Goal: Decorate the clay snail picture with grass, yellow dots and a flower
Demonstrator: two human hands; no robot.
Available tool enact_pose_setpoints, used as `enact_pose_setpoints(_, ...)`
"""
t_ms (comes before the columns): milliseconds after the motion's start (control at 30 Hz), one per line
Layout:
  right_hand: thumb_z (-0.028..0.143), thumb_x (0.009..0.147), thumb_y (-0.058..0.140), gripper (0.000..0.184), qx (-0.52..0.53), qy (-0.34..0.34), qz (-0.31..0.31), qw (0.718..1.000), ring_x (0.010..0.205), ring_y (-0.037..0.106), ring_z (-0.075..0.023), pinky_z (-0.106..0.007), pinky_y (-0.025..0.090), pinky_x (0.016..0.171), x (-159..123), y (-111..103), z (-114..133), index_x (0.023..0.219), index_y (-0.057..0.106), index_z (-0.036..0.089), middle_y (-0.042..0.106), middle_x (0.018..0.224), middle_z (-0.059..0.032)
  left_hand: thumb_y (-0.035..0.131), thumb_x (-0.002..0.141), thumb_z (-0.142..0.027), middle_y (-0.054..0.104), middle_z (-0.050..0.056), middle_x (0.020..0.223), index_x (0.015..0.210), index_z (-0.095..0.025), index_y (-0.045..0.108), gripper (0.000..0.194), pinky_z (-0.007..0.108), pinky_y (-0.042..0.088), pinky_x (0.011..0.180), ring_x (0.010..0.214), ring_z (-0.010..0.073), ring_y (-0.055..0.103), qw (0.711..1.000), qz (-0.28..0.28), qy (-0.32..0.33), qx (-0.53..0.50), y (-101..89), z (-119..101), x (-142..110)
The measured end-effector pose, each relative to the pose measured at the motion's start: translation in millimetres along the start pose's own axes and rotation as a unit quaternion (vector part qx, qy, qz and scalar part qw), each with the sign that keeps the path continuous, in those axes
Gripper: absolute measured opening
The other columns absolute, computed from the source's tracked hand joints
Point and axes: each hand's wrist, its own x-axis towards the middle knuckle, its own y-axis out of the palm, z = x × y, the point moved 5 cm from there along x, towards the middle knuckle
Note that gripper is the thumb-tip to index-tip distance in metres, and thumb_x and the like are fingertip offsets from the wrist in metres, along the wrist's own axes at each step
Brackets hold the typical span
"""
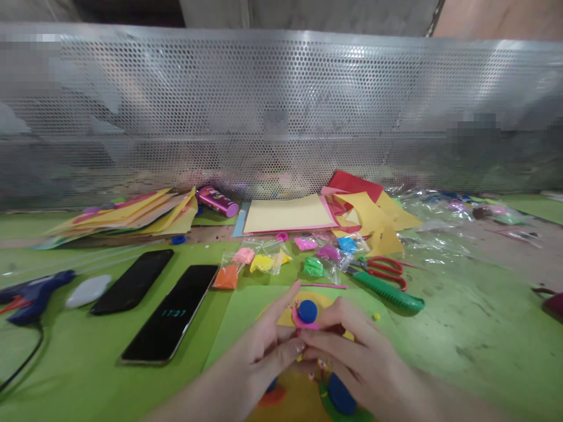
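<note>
My left hand point(275, 346) and my right hand point(352, 349) meet above a yellow piece point(325, 298) on a light green sheet point(233, 310). The fingertips of both are pinched together. A tiny yellow bit point(299, 357) shows by the left thumb, but what the fingers grip is mostly hidden. My left index finger points forward. Just beyond the fingertips lies a pink clay snail point(299, 319) with a blue round shell point(308, 312). Partly under my right hand is a green clay snail point(324, 398) with a blue shell point(341, 394). Another blue round point(271, 385) shows beside my left hand.
Small bags of coloured clay point(264, 262) lie ahead, beside red-handled scissors point(387, 266) and a green cutter point(387, 291). Left are two phones point(171, 316), a white oval object point(89, 291) and a blue glue gun point(41, 293). Paper stacks point(288, 214) line a perforated metal panel point(281, 88).
</note>
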Motion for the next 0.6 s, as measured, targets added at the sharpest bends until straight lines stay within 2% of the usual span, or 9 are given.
enact_pose_setpoints(200, 0.027, 0.094, 0.041, 0.02, -0.045, -0.037, -0.026, 0.998, 0.077, 0.054, -0.0152, -0.026, 0.05, 0.065, -1, -4, -5, 0.093, 0.061, 0.02, 0.056, 0.086, -0.0059, 0.053, 0.087, -0.03, 0.068, 0.002, 0.092, 0.141, -0.028, 0.0, 0.076, 0.043, 0.043, 0.091, 0.091, 0.0179, 0.063, 0.999, -0.052, -0.015, -0.002, -10.5, 2, 3)
enact_pose_setpoints(300, 0.027, 0.093, 0.042, 0.02, -0.07, -0.051, -0.021, 0.996, 0.076, 0.054, -0.0152, -0.025, 0.049, 0.063, 1, -2, -2, 0.095, 0.062, 0.022, 0.058, 0.086, -0.0047, 0.055, 0.085, -0.032, 0.068, 0.004, 0.095, 0.141, -0.025, 0.001, 0.078, 0.043, 0.043, 0.09, 0.09, 0.0195, 0.063, 0.999, -0.042, -0.008, -0.001, -7.5, 2, 3)
enact_pose_setpoints(400, 0.024, 0.093, 0.041, 0.022, -0.065, -0.029, 0.007, 0.997, 0.073, 0.055, -0.014, -0.023, 0.049, 0.06, 2, 0, -3, 0.089, 0.062, 0.022, 0.059, 0.083, -0.0031, 0.055, 0.085, -0.033, 0.068, 0.006, 0.099, 0.141, -0.023, 0.001, 0.079, 0.043, 0.044, 0.09, 0.095, 0.0206, 0.062, 0.999, -0.036, -0.011, 0.004, -3.6, 1, 3)
enact_pose_setpoints(467, 0.024, 0.094, 0.04, 0.022, -0.057, -0.03, -0.018, 0.998, 0.075, 0.056, -0.0137, -0.023, 0.05, 0.063, 3, -6, -4, 0.088, 0.06, 0.021, 0.059, 0.083, -0.0035, 0.054, 0.085, -0.033, 0.068, 0.007, 0.099, 0.141, -0.022, 0.002, 0.077, 0.042, 0.045, 0.089, 0.095, 0.0206, 0.062, 0.999, -0.049, -0.017, 0.016, -5.9, 0, 3)
enact_pose_setpoints(533, 0.024, 0.093, 0.041, 0.019, -0.046, -0.029, -0.057, 0.997, 0.076, 0.058, -0.0137, -0.023, 0.05, 0.065, 3, -14, -7, 0.088, 0.058, 0.021, 0.06, 0.083, -0.0037, 0.052, 0.086, -0.033, 0.068, 0.007, 0.1, 0.14, -0.021, 0.008, 0.071, 0.04, 0.047, 0.086, 0.094, 0.0207, 0.063, 0.996, -0.079, -0.018, 0.048, -14.4, -3, 4)
enact_pose_setpoints(600, 0.024, 0.092, 0.045, 0.014, -0.033, 0.011, -0.074, 0.997, 0.072, 0.06, -0.0134, -0.023, 0.05, 0.063, 4, -21, -15, 0.086, 0.057, 0.021, 0.062, 0.079, -0.0022, 0.049, 0.087, -0.034, 0.067, 0.009, 0.101, 0.136, -0.019, 0.025, 0.057, 0.037, 0.051, 0.079, 0.092, 0.0214, 0.064, 0.986, -0.117, -0.014, 0.118, -28.3, -10, 6)
